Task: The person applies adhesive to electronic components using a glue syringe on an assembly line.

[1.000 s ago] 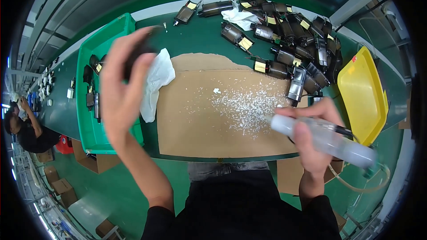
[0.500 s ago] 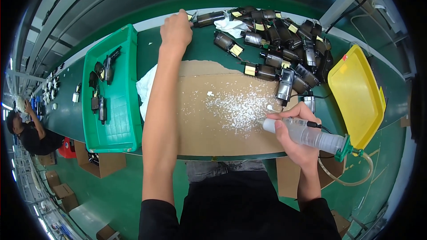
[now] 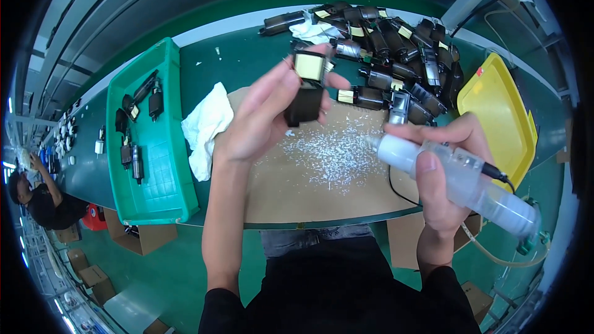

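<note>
Device (image 3: pixel 304 104), dispenser tip (image 3: pixel 372 141) over cardboard (image 3: pixel 303 201); tray (image 3: pixel 181 142) left, cloth (image 3: pixel 206 133) between, perhaps touching both; heap (image 3: pixel 405 52) behind; bin (image 3: pixel 497 114) right

There are two white cloths (image 3: pixel 207 130), one green tray (image 3: pixel 166 170), one yellow tray (image 3: pixel 495 99), one syringe (image 3: pixel 465 187), many dark devices (image 3: pixel 371 98) (overlapping, so uncountable).

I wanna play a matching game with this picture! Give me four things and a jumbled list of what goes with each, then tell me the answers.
Column one:
1. left hand
2. green bin
3. right hand
4. cardboard sheet

Column two:
A. has white specks scattered on it
B. is holding a see-through tube
C. is holding a dark part
D. has several smaller pieces inside

Pairs: 1-C, 2-D, 3-B, 4-A
</note>
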Demonstrator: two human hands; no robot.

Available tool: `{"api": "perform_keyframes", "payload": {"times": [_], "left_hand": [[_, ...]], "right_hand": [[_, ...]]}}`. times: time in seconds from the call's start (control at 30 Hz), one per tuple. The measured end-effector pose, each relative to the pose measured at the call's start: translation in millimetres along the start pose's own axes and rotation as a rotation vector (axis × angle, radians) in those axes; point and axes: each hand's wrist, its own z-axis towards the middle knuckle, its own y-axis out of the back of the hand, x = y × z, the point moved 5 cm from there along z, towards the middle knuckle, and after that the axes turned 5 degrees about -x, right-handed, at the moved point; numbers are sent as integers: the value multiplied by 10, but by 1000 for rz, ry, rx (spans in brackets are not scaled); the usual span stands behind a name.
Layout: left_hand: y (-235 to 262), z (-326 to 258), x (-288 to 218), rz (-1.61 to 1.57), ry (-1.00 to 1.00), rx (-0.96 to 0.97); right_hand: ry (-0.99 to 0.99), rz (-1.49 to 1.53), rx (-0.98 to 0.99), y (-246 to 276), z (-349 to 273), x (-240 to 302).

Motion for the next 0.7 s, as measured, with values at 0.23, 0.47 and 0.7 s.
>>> {"api": "perform_keyframes", "payload": {"times": [0.23, 0.47, 0.7], "left_hand": [[-146, -112, 62, -285, 42, 298], [-103, -220, 17, -135, -75, 365], [-10, -262, 9, 91, 107, 140]], "right_hand": [[97, -4, -125, -225, 69, 259], [151, -103, 62, -308, 38, 245], [149, -187, 156, -286, 59, 289]]}}
